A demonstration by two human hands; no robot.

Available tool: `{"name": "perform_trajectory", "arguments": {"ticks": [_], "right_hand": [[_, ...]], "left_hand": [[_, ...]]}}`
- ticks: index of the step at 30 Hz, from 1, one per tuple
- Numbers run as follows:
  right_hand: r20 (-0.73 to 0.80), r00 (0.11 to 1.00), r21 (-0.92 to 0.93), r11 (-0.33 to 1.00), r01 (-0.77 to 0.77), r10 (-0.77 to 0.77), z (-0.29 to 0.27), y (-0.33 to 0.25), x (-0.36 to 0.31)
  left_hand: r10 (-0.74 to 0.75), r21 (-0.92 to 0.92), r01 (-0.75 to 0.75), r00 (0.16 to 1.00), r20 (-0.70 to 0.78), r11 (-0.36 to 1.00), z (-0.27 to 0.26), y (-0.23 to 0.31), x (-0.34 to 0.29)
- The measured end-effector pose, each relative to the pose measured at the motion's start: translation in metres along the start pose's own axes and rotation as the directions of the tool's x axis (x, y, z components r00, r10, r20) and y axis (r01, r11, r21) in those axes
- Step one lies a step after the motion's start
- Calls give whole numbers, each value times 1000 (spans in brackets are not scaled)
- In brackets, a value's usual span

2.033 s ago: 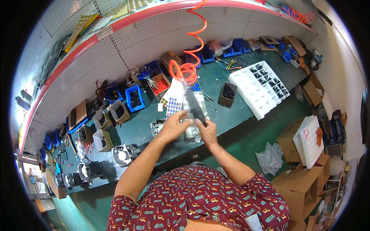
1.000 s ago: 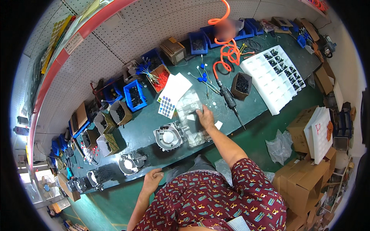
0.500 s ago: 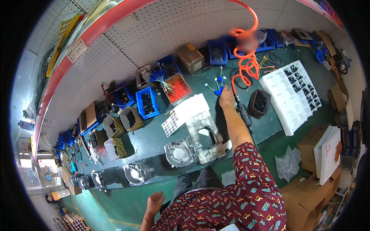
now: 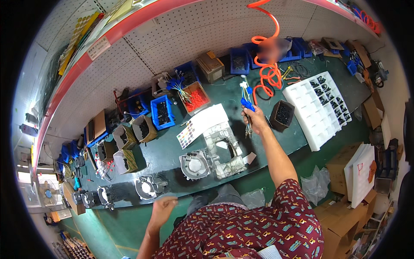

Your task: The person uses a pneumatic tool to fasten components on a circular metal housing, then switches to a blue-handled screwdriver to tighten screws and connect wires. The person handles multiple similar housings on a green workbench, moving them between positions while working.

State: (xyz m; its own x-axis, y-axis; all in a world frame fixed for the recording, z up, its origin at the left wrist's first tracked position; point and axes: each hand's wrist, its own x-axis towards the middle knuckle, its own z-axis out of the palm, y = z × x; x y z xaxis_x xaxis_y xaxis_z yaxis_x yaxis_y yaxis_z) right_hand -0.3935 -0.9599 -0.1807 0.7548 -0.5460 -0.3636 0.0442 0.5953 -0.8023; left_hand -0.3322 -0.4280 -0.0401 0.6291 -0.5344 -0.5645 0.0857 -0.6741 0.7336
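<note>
The bundle of wires [image 4: 247, 103] is raised over the desk [image 4: 224, 93], pinched in the fingers of the right hand [image 4: 256, 121]. It is slim and long, with bright blue plastic in the middle, white plugs above and thin ends hanging below. The left hand [image 4: 164, 208] is curled near the body; how tightly cannot be told. Nearby are a rough, mottled pale block [image 4: 227, 166], a rounded grey metal housing [image 4: 195, 165] and a white pocketed tray [image 4: 302, 108].
</note>
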Motion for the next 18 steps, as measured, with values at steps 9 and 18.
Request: {"name": "perform_trajectory", "arguments": {"ticks": [9, 18], "right_hand": [[329, 926, 37, 977, -209, 186, 99, -33, -148], [391, 879, 74, 942, -327, 274, 157, 10, -229]], "left_hand": [[877, 396, -825, 472, 90, 403, 39, 164, 93], [916, 454, -891, 188, 353, 8, 12, 160, 91]]}}
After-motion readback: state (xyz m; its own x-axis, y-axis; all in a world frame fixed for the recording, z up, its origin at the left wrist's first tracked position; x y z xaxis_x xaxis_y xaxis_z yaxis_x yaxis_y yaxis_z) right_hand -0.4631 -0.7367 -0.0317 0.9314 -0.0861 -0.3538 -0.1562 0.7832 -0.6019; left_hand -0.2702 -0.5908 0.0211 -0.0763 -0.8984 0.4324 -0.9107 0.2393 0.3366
